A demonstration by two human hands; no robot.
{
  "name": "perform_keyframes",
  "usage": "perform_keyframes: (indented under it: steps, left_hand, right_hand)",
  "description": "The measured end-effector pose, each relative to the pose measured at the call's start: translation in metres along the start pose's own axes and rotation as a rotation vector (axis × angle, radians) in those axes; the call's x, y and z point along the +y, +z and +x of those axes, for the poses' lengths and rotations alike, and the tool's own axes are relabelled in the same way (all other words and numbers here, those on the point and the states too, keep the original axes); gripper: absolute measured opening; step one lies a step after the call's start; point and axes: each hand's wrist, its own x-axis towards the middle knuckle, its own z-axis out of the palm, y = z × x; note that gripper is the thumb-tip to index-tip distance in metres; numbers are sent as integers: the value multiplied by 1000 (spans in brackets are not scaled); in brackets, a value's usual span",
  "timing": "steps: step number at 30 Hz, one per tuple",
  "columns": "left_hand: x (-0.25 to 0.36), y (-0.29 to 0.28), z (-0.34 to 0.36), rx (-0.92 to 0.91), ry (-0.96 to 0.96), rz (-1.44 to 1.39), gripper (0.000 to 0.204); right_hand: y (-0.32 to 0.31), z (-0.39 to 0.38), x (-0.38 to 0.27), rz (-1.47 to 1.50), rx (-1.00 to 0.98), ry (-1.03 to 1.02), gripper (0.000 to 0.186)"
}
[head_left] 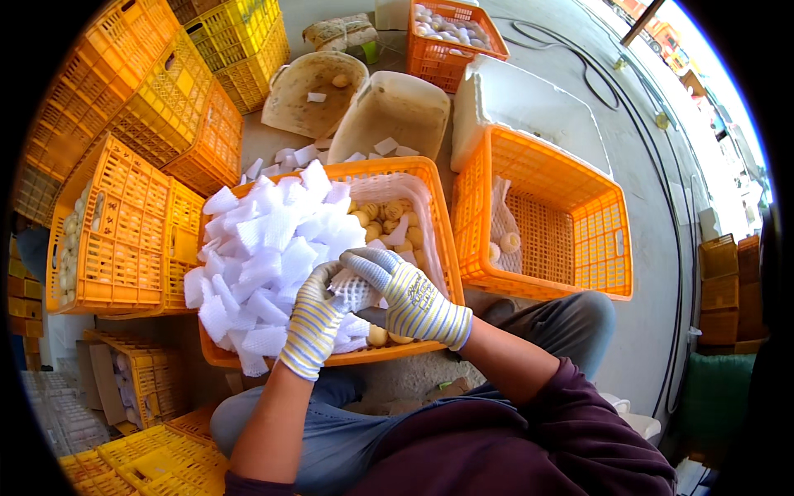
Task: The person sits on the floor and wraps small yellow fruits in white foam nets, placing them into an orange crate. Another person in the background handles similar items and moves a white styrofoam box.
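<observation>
My striped-gloved left hand (314, 318) and right hand (405, 289) meet over the near side of a large orange crate (442, 240). Both are closed on a white foam net sleeve (356, 293), fingers curled round it from either side; whether anything is inside it I cannot tell. Under and beyond my hands, round pale-yellow fruits (382, 217) with ridged surfaces lie in the crate's right part. A big heap of white foam net sleeves (265, 240) covers its left part and rises above the rim.
To the right, a tilted orange crate (542, 285) holds a net bag (506, 223) and pale round fruits. Beige tubs (401, 107), a white foam box (529, 91) and a filled orange crate (455, 62) stand beyond. Stacked crates (141, 83) line the left; black hoses (653, 165) cross the floor.
</observation>
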Motion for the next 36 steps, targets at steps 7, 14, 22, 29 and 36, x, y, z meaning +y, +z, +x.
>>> perform_keyframes:
  steps: [7,14,22,29,36]
  left_hand:
    - [38,-11,-10,206,128,101,43]
    - [43,-34,-5,266,127,106,33]
    - [59,-48,-5,242,215,80,38]
    - [56,-46,-9,285,199,75,36]
    - [57,-35,-15,305,179,177,32]
  right_hand:
    - [-105,-50,156,120,737,687,60]
    - [-112,-153,266,370,160,1572,31]
    - [-128,-162,269,-398,255,1255,35]
    - [-8,-12,164,-290,76,441,28]
    - [63,-9,215,-765,-632,484,30]
